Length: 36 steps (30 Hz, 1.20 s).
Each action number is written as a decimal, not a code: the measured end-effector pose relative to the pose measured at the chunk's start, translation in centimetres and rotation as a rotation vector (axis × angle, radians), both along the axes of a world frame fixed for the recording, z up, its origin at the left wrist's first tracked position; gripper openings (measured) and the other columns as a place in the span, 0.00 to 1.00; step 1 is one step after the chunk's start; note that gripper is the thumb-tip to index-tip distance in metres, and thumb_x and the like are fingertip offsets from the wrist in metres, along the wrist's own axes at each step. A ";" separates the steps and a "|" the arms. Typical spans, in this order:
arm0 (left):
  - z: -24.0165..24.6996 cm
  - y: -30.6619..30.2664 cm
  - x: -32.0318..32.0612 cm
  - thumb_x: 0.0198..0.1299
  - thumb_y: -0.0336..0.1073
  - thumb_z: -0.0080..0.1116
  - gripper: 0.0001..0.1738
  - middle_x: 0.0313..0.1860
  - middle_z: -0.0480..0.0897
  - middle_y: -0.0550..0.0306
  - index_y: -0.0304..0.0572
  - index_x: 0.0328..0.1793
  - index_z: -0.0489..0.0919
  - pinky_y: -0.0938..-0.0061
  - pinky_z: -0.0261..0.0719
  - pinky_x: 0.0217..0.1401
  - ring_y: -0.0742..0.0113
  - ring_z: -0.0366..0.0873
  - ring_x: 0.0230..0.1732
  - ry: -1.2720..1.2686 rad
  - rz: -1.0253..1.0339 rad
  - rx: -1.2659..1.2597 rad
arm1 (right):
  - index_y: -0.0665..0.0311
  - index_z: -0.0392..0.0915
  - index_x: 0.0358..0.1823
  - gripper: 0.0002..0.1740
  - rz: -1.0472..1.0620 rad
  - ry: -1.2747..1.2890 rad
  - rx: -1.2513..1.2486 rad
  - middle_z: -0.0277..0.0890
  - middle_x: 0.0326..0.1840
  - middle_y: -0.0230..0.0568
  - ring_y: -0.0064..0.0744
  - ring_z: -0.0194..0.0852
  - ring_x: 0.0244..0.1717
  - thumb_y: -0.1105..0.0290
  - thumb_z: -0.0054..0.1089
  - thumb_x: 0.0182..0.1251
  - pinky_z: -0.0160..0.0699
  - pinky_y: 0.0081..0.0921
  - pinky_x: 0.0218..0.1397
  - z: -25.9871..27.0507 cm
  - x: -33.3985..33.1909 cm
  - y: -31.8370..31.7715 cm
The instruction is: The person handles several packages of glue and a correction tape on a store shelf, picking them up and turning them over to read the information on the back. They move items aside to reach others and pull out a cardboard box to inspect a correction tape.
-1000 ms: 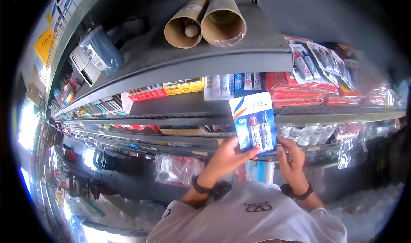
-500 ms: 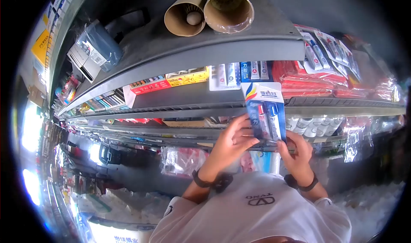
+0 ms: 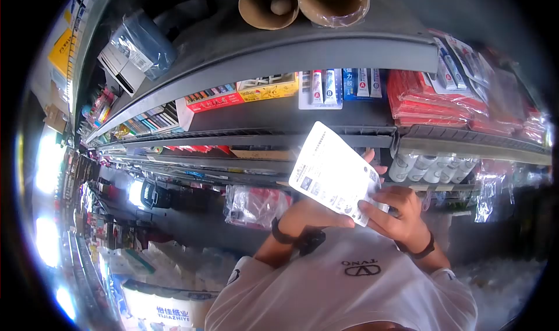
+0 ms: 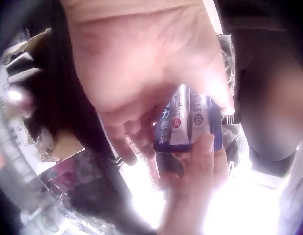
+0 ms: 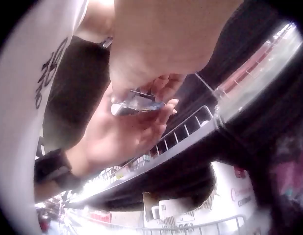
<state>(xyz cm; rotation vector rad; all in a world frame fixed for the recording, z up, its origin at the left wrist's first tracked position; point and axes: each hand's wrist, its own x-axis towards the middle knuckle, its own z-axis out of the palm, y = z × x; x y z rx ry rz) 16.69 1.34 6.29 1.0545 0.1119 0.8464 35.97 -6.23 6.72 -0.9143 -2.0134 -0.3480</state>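
Note:
In the head view a glue blister pack (image 3: 329, 171) is tilted, its white printed back facing up. My right hand (image 3: 402, 214) pinches it by the lower right corner. Under and behind it lies my left hand (image 3: 314, 213), with the thumb out along the lower edge and fingertips showing past the far side. The left wrist view shows the pack's front (image 4: 181, 129), blue with tubes marked A and B, and the right thumb on its edge. In the right wrist view my left hand (image 5: 112, 137) spreads beneath the pack, fingers extended.
Similar glue packs (image 3: 320, 91) stand on the shelf ahead, beside red plastic-wrapped packs (image 3: 428, 101) and a red and yellow box row (image 3: 268, 88). Cardboard shuttlecock tubes (image 3: 269, 16) lie on the upper shelf. The shelf's front edge (image 3: 262, 140) runs just beyond the hands.
The pack has been turned over, from its blue front to its white back. The right hand has shifted onto its corner, and the left hand's grip has loosened. The view has moved slightly.

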 end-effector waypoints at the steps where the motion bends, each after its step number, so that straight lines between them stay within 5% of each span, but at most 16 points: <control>1: -0.1 0.0 -0.1 0.39 0.48 0.88 0.75 0.83 0.61 0.43 0.41 0.87 0.47 0.59 0.68 0.78 0.53 0.63 0.80 0.030 -0.009 0.007 | 0.48 0.88 0.51 0.30 0.004 0.004 -0.007 0.77 0.49 0.30 0.37 0.77 0.49 0.66 0.82 0.39 0.78 0.31 0.45 0.0 0.0 -0.1; 3: 0.0 0.3 -0.5 0.36 0.51 0.89 0.77 0.82 0.61 0.43 0.38 0.87 0.46 0.56 0.69 0.78 0.50 0.63 0.80 0.089 -0.026 0.027 | 0.48 0.88 0.51 0.30 0.010 0.011 -0.015 0.77 0.48 0.31 0.38 0.78 0.47 0.67 0.81 0.39 0.79 0.31 0.43 0.1 -0.1 0.0; 9: -1.1 1.4 -1.8 0.47 0.46 0.84 0.70 0.77 0.67 0.45 0.32 0.86 0.46 0.59 0.68 0.76 0.56 0.68 0.76 0.362 0.166 0.311 | 0.59 0.84 0.58 0.28 -0.054 0.133 -0.021 0.81 0.44 0.33 0.34 0.80 0.40 0.76 0.75 0.51 0.81 0.26 0.42 -0.1 -0.3 1.2; 11: -0.5 1.0 -2.2 0.60 0.37 0.75 0.54 0.71 0.73 0.50 0.35 0.86 0.52 0.64 0.70 0.72 0.62 0.72 0.71 0.432 0.289 0.354 | 0.64 0.81 0.60 0.28 -0.054 0.310 -0.120 0.82 0.42 0.37 0.33 0.82 0.38 0.79 0.74 0.55 0.81 0.25 0.40 -0.2 0.1 1.2; 13: -0.3 1.0 -2.5 0.66 0.28 0.67 0.35 0.61 0.81 0.51 0.32 0.77 0.66 0.73 0.80 0.61 0.68 0.83 0.55 0.614 0.438 0.449 | 0.67 0.79 0.61 0.27 -0.050 0.541 -0.240 0.83 0.41 0.40 0.30 0.82 0.39 0.82 0.73 0.58 0.81 0.23 0.38 -0.2 -0.2 1.4; 16: 0.6 1.4 -2.2 0.68 0.25 0.64 0.24 0.50 0.84 0.60 0.34 0.70 0.76 0.77 0.79 0.57 0.75 0.81 0.51 0.544 0.507 0.248 | 0.68 0.74 0.67 0.28 -0.030 0.863 -0.473 0.84 0.43 0.43 0.24 0.83 0.41 0.81 0.70 0.64 0.81 0.18 0.33 0.2 -1.1 2.1; 20: 3.9 3.5 -1.8 0.69 0.26 0.64 0.21 0.46 0.85 0.60 0.33 0.67 0.77 0.82 0.82 0.41 0.79 0.82 0.41 0.576 0.548 0.187 | 0.63 0.76 0.66 0.28 -0.048 0.548 -0.356 0.82 0.41 0.45 0.30 0.81 0.33 0.78 0.71 0.64 0.80 0.25 0.30 3.1 -0.4 4.2; 24: 7.7 5.3 -1.3 0.68 0.28 0.65 0.34 0.35 0.86 0.56 0.35 0.78 0.65 0.85 0.74 0.26 0.77 0.80 0.26 0.682 0.647 0.340 | 0.60 0.77 0.67 0.28 -0.207 0.382 -0.369 0.78 0.34 0.47 0.46 0.76 0.29 0.73 0.69 0.65 0.75 0.40 0.34 5.5 0.2 5.5; 31: 9.5 8.2 1.5 0.73 0.35 0.61 0.29 0.34 0.87 0.54 0.44 0.77 0.69 0.80 0.77 0.30 0.77 0.79 0.25 0.877 0.824 0.627 | 0.61 0.79 0.61 0.21 -0.316 0.352 -0.233 0.78 0.29 0.45 0.49 0.79 0.31 0.68 0.67 0.67 0.79 0.44 0.35 5.0 1.1 7.5; 32: 8.6 8.7 1.6 0.72 0.37 0.61 0.21 0.43 0.88 0.51 0.45 0.70 0.77 0.73 0.83 0.41 0.68 0.85 0.34 0.953 0.975 0.773 | 0.61 0.80 0.59 0.19 -0.370 0.332 -0.179 0.78 0.29 0.44 0.48 0.80 0.31 0.68 0.67 0.67 0.79 0.43 0.34 4.5 1.3 8.0; 35: 9.3 7.5 2.2 0.70 0.38 0.62 0.16 0.55 0.87 0.49 0.45 0.61 0.84 0.66 0.83 0.54 0.56 0.87 0.48 0.909 1.164 1.317 | 0.62 0.83 0.53 0.15 -0.422 0.290 -0.117 0.79 0.29 0.43 0.46 0.80 0.32 0.72 0.67 0.65 0.80 0.41 0.33 4.7 1.6 8.1; 36: 9.2 6.9 2.5 0.66 0.40 0.66 0.13 0.60 0.85 0.52 0.47 0.54 0.88 0.61 0.79 0.60 0.51 0.82 0.59 0.900 1.037 1.261 | 0.62 0.83 0.51 0.14 -0.423 0.282 -0.114 0.79 0.29 0.43 0.46 0.80 0.32 0.75 0.68 0.64 0.80 0.40 0.33 4.8 1.6 8.0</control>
